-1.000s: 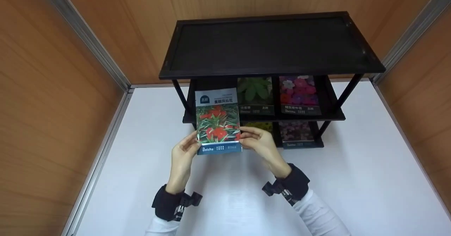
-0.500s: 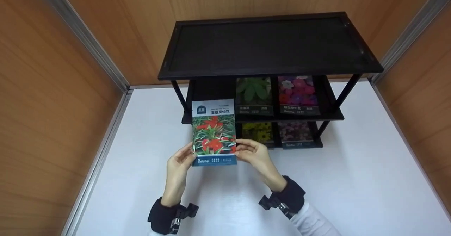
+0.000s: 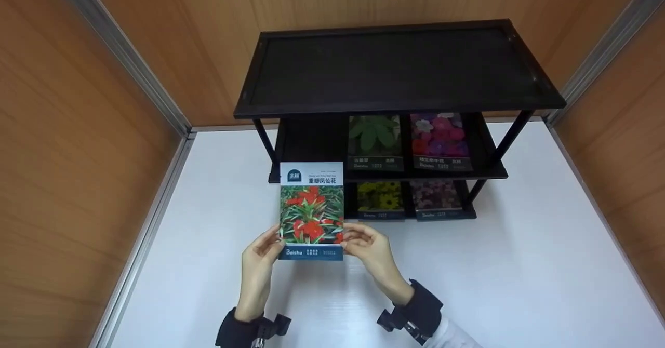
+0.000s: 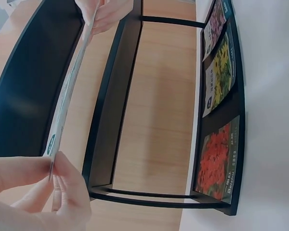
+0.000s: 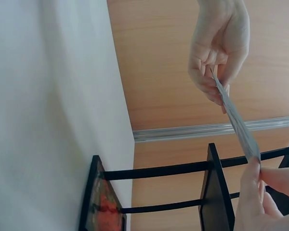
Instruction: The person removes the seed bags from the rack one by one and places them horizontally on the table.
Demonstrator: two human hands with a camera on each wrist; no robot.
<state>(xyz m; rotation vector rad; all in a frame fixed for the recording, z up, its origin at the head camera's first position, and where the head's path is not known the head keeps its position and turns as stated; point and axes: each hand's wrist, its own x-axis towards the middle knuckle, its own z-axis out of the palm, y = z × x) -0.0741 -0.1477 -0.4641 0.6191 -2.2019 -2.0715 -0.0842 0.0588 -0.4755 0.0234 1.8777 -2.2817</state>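
A seed packet (image 3: 311, 213) with red flowers and a blue bottom band is held in front of a black three-tier rack (image 3: 400, 67). My left hand (image 3: 260, 267) pinches its lower left edge between thumb and fingers. On the lower right edge, my right hand (image 3: 371, 252) pinches it the same way. Both wrist views show the packet edge-on, as a thin sheet (image 4: 70, 91) between the two hands. In the head view it stands apart from the rack and covers the left part of the bottom tier.
On the middle tier lie a green-leaf packet (image 3: 375, 141) and a pink-flower packet (image 3: 440, 140). The bottom tier bears a yellow-flower packet (image 3: 380, 196), a pale pink one (image 3: 435, 195) and a red-flower one (image 4: 214, 161). Wooden panels (image 3: 78, 156) enclose the white table (image 3: 540, 265).
Both hands have drawn the packet toward the body, away from the rack's middle tier, and slightly left. More of the yellow-flower packet shows now.
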